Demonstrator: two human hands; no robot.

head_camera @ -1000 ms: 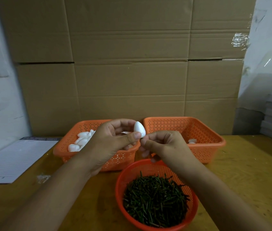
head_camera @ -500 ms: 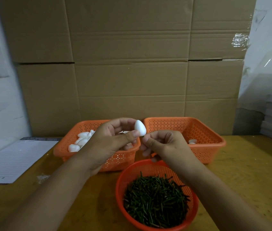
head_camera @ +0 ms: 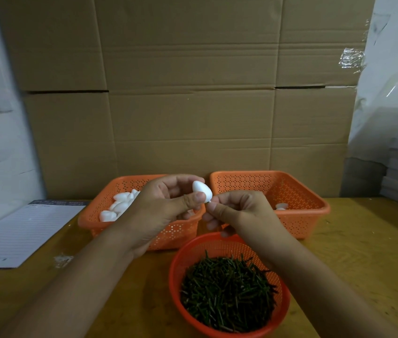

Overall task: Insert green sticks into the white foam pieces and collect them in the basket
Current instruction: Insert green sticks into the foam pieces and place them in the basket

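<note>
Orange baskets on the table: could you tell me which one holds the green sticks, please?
The round basket nearest the person, heaped with green sticks. The two rectangular baskets behind it hold only white foam pieces.

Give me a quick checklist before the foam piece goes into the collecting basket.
1. Foam piece held: ok, the left hand grips it between thumb and fingers.
2. Green stick at the piece's lower tip: ok, the right hand pinches it there.
3. Stick fully seated: cannot tell, the fingers hide most of it.
4. Right basket has room: ok, only a couple of white pieces show inside.
5. Stick supply: ok, the round basket holds a heap of green sticks.
6. Foam supply: ok, the left basket holds several.
</note>
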